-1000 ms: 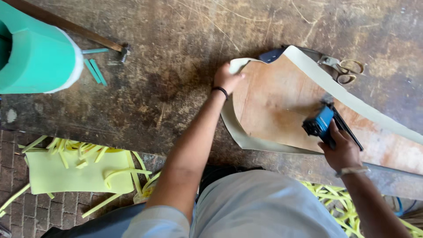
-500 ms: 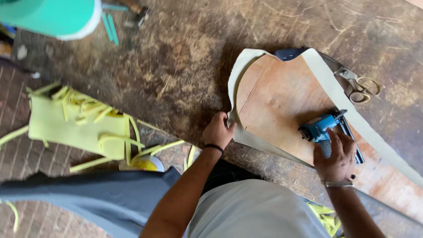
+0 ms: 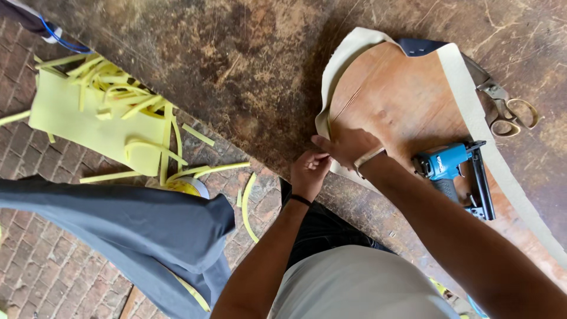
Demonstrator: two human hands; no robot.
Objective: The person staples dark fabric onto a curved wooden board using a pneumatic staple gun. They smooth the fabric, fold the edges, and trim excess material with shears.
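A curved wooden board (image 3: 401, 100) lies on a dark worn worktable (image 3: 236, 53), with a strip of cream fabric (image 3: 472, 112) wrapped around its edge. My left hand (image 3: 308, 172), with a black wristband, pinches the fabric edge at the board's near-left rim. My right hand (image 3: 348, 145) reaches across and grips the same fabric edge just beside it, fingertips almost touching the left hand. A blue staple gun (image 3: 453, 168) lies on the board to the right, with no hand on it.
Scissors (image 3: 509, 109) lie on the table beyond the fabric strip. A dark blue piece (image 3: 420, 46) shows at the board's far end. Yellow foam sheet and strips (image 3: 100, 121) litter the brick floor (image 3: 47, 266). Dark grey cloth (image 3: 130, 227) is at lower left.
My right hand let go of the staple gun, which now rests on the board, and moved left to the fabric edge. My left hand stayed at the board's near rim. The view shifted.
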